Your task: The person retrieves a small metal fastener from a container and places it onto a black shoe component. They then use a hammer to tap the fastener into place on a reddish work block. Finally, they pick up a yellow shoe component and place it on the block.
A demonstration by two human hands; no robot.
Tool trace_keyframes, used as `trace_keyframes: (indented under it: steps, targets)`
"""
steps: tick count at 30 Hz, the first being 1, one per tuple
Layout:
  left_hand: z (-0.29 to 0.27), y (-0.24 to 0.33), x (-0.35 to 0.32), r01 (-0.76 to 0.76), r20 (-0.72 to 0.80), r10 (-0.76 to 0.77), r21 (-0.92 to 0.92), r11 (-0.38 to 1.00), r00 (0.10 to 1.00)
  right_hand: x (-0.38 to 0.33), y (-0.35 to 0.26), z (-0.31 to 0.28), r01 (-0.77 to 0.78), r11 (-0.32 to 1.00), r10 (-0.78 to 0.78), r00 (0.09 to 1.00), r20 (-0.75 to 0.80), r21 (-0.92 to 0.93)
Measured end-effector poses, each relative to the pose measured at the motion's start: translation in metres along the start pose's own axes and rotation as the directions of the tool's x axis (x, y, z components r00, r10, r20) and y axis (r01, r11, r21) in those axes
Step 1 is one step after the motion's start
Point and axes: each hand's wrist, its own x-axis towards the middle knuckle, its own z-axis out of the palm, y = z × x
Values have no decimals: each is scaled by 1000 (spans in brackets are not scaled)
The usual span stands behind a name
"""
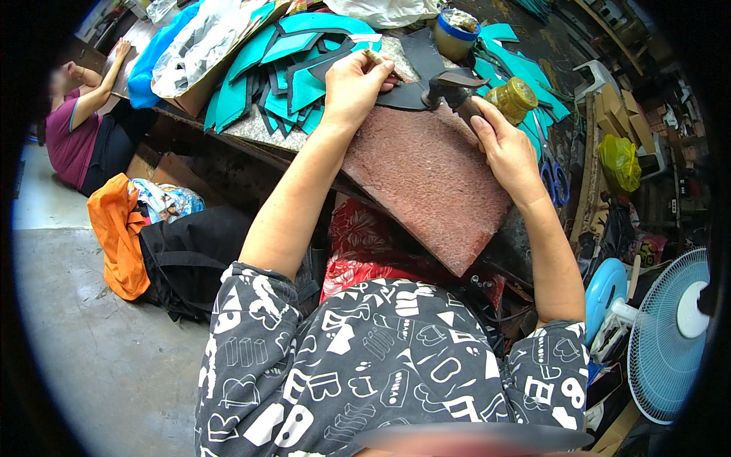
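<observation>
My right hand (506,152) is closed around the dark handle of a hammer (461,97). The hammer's head is over the right end of a black flat piece (407,97) at the far corner of a reddish-brown slab (434,179). My left hand (354,87) is closed in a pinch at the left of that piece; a small tan end shows above its fingers, but what they hold is unclear. Another black piece (422,55) lies just beyond. To the left of my left hand is a heap of teal-and-black cut pieces (297,57).
A blue-rimmed pot (457,34) and a yellowish jar (514,99) stand beyond and right of the slab. Blue-handled scissors (556,179) lie at the right. A fan (670,335) stands lower right, and a black bag (198,255) lower left. Another person (84,137) sits at far left.
</observation>
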Motion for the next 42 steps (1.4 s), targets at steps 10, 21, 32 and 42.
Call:
trace_keyframes:
  steps: [10, 21, 32, 42]
  targets:
    - [0, 0, -1, 22, -19, -20, 93, 995, 1000, 0, 0, -2, 20, 1000, -20, 1000, 14, -3]
    - [6, 11, 2, -445, 249, 384, 669, 595, 889, 13, -23, -36, 150, 915, -125, 988, -89, 375]
    - [14, 10, -4, -473, 274, 412, 701, 533, 869, 18, -22, -28, 99, 993, -111, 970, -214, -67]
    - [2, -7, 9, -5, 15, 3, 124, 992, 1000, 10, -3, -2, 49, 996, -50, 999, -17, -70]
